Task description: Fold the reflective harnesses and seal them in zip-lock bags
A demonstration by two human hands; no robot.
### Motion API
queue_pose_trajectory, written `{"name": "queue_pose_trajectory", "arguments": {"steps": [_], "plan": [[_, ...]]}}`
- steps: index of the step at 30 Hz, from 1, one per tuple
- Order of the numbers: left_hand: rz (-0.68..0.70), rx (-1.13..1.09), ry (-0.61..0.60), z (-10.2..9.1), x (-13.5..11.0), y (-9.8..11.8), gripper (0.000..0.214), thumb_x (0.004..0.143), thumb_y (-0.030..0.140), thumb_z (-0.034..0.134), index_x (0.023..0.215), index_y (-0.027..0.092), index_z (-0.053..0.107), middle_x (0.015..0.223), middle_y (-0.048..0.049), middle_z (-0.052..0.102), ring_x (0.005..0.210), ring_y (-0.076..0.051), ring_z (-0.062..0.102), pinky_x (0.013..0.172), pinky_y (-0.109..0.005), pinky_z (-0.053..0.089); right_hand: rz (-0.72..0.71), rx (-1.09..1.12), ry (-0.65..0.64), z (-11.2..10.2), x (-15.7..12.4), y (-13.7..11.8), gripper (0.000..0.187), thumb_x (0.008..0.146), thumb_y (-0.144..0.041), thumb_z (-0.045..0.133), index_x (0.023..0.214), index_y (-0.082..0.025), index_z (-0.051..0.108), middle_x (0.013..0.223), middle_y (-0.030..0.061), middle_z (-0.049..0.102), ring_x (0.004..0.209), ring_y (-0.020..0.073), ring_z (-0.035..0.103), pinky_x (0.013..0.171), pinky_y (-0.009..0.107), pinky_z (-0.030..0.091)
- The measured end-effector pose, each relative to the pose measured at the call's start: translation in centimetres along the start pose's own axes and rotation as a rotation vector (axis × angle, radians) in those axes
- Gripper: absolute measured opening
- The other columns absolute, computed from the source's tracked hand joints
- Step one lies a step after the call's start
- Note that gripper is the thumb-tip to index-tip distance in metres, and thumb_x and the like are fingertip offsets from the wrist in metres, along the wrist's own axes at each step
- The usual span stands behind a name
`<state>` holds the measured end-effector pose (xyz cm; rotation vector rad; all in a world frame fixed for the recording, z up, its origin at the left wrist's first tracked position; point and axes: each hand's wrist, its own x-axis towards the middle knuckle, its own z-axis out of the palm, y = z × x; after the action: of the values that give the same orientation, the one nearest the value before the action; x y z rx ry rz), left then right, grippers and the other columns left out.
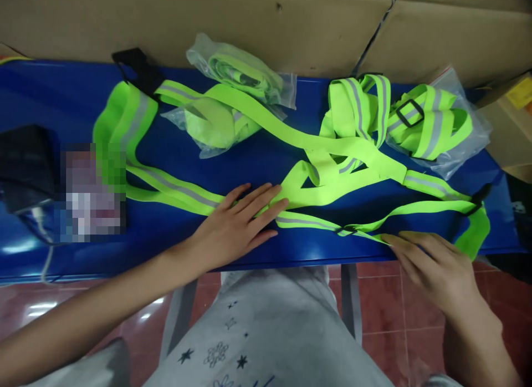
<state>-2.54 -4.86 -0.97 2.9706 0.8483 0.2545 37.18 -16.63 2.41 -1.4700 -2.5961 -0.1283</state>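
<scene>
A neon yellow-green reflective harness (pixel 305 197) with grey stripes lies spread across the blue table. My left hand (pixel 233 223) rests flat on its straps near the middle, fingers stretched out. At the front right, my right hand (pixel 436 262) pinches a narrow strap between thumb and fingers, just right of a small black slider (pixel 347 230). From there the strap loops back to a black buckle piece (pixel 480 200) at the right end. Another black buckle (pixel 139 71) sits at the harness's far left.
Behind the harness lie bagged rolled straps (pixel 245 74), and at the back right another folded harness (pixel 432 121) on a clear bag. A black device (pixel 25 168) with a white cable stands at the left. Cardboard boxes (pixel 249 21) line the back edge.
</scene>
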Motion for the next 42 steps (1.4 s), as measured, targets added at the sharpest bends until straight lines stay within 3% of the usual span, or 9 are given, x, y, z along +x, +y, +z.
{"name": "queue_pose_trajectory", "arguments": {"steps": [3, 7, 10, 14, 17, 23, 30, 37, 42], "plan": [[-0.01, -0.02, -0.056, 0.2, -0.4, -0.3, 0.062, 0.107, 0.045, 0.045, 0.159, 0.013, 0.037, 0.167, -0.0111, 0.037, 0.153, -0.03, 0.041, 0.125, -0.055, 0.031, 0.062, 0.128, -0.049, -0.1, -0.6, 0.5, 0.033, 0.093, -0.012, 0.069, 0.125, -0.021, 0.066, 0.114, 0.0054, 0.072, 0.1, 0.0188, 0.07, 0.089, 0.033, 0.055], [-0.046, -0.039, -0.068, 0.1, -0.5, -0.2, 0.063, 0.107, 0.05, 0.043, 0.159, 0.014, 0.039, 0.167, -0.0101, 0.037, 0.153, -0.031, 0.041, 0.128, -0.057, 0.027, 0.116, 0.19, -0.17, -0.1, -1.1, 0.3, 0.032, 0.097, -0.02, 0.066, 0.129, -0.024, 0.065, 0.122, 0.0057, 0.071, 0.106, 0.0216, 0.07, 0.095, 0.038, 0.054], [-0.055, -0.065, -0.019, -0.3, -0.1, 0.1, 0.057, 0.106, 0.046, 0.047, 0.153, 0.014, 0.048, 0.164, -0.0129, 0.043, 0.15, -0.032, 0.045, 0.128, -0.057, 0.028, 0.164, 0.161, -0.091, -0.2, -0.3, -0.5, 0.044, 0.094, -0.028, 0.071, 0.137, -0.021, 0.061, 0.13, 0.0116, 0.067, 0.117, 0.0285, 0.067, 0.1, 0.044, 0.054], [0.034, -0.094, 0.034, -0.6, 0.7, 0.0, 0.046, 0.105, 0.031, 0.053, 0.149, 0.016, 0.053, 0.162, -0.0107, 0.046, 0.149, -0.028, 0.047, 0.127, -0.051, 0.033, 0.153, 0.158, -0.046, 0.1, 2.2, -1.4, 0.067, 0.092, -0.039, 0.074, 0.149, -0.015, 0.049, 0.144, 0.0181, 0.06, 0.133, 0.0341, 0.059, 0.115, 0.053, 0.047], [0.127, -0.131, 0.021, -0.3, 1.1, -0.3, 0.042, 0.107, 0.029, 0.05, 0.148, 0.019, 0.053, 0.16, -0.0047, 0.049, 0.149, -0.022, 0.048, 0.126, -0.043, 0.035, 0.076, 0.162, -0.116, 0.8, 3.6, -1.4, 0.063, 0.093, -0.039, 0.072, 0.148, -0.015, 0.05, 0.137, 0.0144, 0.065, 0.128, 0.029, 0.063, 0.125, 0.055, 0.037], [0.071, -0.097, -0.006, 0.2, 0.9, -1.4, 0.047, 0.107, 0.037, 0.051, 0.151, 0.021, 0.049, 0.16, -0.0041, 0.047, 0.149, -0.025, 0.047, 0.128, -0.049, 0.032, -0.009, 0.178, -0.028, 0.8, 3.4, -1.0, 0.021, 0.09, -0.01, 0.071, 0.109, -0.015, 0.064, 0.099, 0.0068, 0.071, 0.095, 0.0209, 0.066, 0.097, 0.041, 0.055], [-0.067, -0.045, 0.032, 0.0, 0.6, -1.3, 0.054, 0.104, 0.037, 0.057, 0.154, 0.022, 0.046, 0.159, -0.0088, 0.05, 0.148, -0.031, 0.048, 0.124, -0.058, 0.035, -0.218, -0.128, 0.146, 1.2, 1.6, -2.8, 0.021, 0.089, -0.009, 0.072, 0.108, -0.019, 0.07, 0.093, 0.0031, 0.075, 0.088, 0.0177, 0.067, 0.088, 0.037, 0.051], [-0.065, 0.02, 0.144, -0.5, 0.6, -1.1, 0.042, 0.099, 0.031, 0.065, 0.139, 0.021, 0.06, 0.153, -0.0135, 0.056, 0.143, -0.032, 0.054, 0.118, -0.056, 0.045, -0.102, 0.028, 0.004, 2.8, -0.3, -3.7, 0.04, 0.092, -0.01, 0.069, 0.131, -0.017, 0.065, 0.11, 0.0067, 0.077, 0.106, 0.0214, 0.07, 0.097, 0.039, 0.054], [0.115, 0.265, 0.349, -1.0, 0.7, -1.0, 0.013, 0.095, 0.019, 0.069, 0.105, 0.026, 0.068, 0.142, -0.0027, 0.068, 0.127, -0.023, 0.068, 0.106, -0.046, 0.056, -0.016, 0.202, 0.018, 2.8, -0.7, -3.9, 0.042, 0.088, -0.013, 0.074, 0.129, -0.015, 0.065, 0.116, 0.0105, 0.075, 0.113, 0.025, 0.069, 0.099, 0.042, 0.055]]}}
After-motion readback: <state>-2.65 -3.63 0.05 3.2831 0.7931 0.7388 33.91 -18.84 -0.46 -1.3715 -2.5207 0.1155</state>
